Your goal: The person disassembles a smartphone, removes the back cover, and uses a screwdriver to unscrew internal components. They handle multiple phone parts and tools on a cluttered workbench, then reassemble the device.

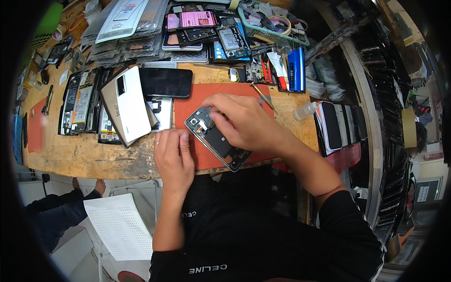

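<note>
An opened smartphone point(216, 138) lies slantwise on the orange-red mat point(190, 110), its dark inner parts and a camera module showing. Over its upper part is my right hand point(239, 120), with thumb and forefinger pinched together near the phone's inner board. Whatever sits between those fingertips is hidden. My left hand point(174, 152) rests at the mat's left edge beside the phone, its fingers curled in and nothing seen in them. Just beyond my right hand a brass-coloured screwdriver point(263, 97) lies on the mat.
Left of the mat are a white phone back cover point(132, 101), a black phone point(167, 82) and an opened phone point(81, 101). A small clear bottle point(305, 111) stands to the right. Phone parts and a green basket point(270, 35) crowd the back. Another person's legs point(61, 209) show lower left.
</note>
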Demonstrator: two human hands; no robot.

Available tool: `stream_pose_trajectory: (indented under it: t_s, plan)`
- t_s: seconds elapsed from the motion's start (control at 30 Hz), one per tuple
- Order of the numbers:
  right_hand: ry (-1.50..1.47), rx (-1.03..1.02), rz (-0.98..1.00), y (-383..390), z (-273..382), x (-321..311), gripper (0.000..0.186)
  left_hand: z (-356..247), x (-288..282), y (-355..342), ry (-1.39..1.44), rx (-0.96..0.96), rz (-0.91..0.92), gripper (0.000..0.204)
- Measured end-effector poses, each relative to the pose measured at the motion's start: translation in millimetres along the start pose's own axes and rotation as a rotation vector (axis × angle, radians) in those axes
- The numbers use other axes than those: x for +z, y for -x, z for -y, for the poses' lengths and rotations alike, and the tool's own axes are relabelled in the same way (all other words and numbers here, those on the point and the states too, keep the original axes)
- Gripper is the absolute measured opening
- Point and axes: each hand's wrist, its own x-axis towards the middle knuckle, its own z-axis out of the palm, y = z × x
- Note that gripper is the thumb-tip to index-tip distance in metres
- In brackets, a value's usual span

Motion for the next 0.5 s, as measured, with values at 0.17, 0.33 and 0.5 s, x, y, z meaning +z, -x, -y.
stream_pose_trajectory:
  t_s: [0.17, 0.33, 0.5]
  plan:
    - [-0.004, -0.034, -0.012, -5, -3, 3, 0.016, -2, 2, -1, -0.019, 0.032, -0.026, 0.008]
    - [0.133, 0.024, 0.111, -14, 0, -2, 0.018, -2, 4, -2, -0.026, 0.051, -0.031, 0.011]
    - [0.3, -0.028, 0.295, -22, 8, -16, 0.009, -2, 3, -1, -0.012, 0.026, -0.02, 0.013]
